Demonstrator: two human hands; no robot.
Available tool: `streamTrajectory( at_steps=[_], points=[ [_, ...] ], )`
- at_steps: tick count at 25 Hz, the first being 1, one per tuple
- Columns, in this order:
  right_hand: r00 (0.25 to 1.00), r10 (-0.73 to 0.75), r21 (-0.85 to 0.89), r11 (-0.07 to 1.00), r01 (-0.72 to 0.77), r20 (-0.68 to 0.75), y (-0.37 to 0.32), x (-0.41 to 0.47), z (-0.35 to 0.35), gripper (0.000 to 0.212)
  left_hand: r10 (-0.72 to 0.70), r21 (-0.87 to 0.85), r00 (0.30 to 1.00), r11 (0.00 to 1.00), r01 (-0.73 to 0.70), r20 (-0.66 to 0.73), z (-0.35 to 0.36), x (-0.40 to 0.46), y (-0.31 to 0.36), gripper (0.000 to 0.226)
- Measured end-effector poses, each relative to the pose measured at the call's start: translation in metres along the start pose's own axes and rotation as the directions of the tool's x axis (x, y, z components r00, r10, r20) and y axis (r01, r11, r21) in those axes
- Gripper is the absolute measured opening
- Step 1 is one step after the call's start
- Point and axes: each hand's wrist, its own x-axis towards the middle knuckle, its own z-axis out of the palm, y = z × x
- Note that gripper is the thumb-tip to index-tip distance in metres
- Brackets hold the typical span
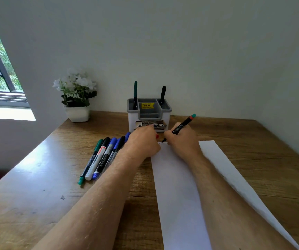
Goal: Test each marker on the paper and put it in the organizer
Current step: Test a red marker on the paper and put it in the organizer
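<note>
Marker gripped in right hand fingers, tip at far edge of paper, just short of organizer. Left hand curled, apparently pinching red cap while resting on paper's corner. Risk: stroke running off onto counter; cap dropped among loose markers.

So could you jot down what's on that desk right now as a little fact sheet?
right hand: grips a marker, tip at the paper's far edge
left hand: pinches a red cap
paper: white, no marks visible
organizer: two markers standing inside
loose markers: row left of the paper
plant: back left
</note>
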Motion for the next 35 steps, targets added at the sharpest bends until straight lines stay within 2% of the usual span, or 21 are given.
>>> streamTrajectory(
  at_steps=[7,24,32,35],
  points=[
    [1.000,-0.013,-0.031,0.999,0.013,-0.007,-0.0006,0.0017,0.0009,0.021,0.001,-0.020,1.000,1.000,0.000,0.025,-0.0006,0.0015,-0.0012,0.028],
    [0.999,-0.050,-0.056,0.997,0.049,-0.021,0.0033,0.0023,0.0042,0.019,-0.021,-0.061,0.999,0.998,0.022,0.025,0.0002,0.0026,-0.0008,0.027],
    [0.999,-0.036,-0.058,0.998,0.035,-0.014,0.0011,0.0003,0.0015,0.021,-0.020,-0.047,0.999,0.999,0.021,0.026,-0.0010,0.0021,-0.0010,0.027],
    [0.998,-0.005,-0.049,0.999,0.003,-0.056,0.0023,0.0006,0.0020,0.019,-0.033,-0.056,0.999,0.998,0.034,0.033,-0.0025,0.0030,0.0007,0.027]
  ],
)
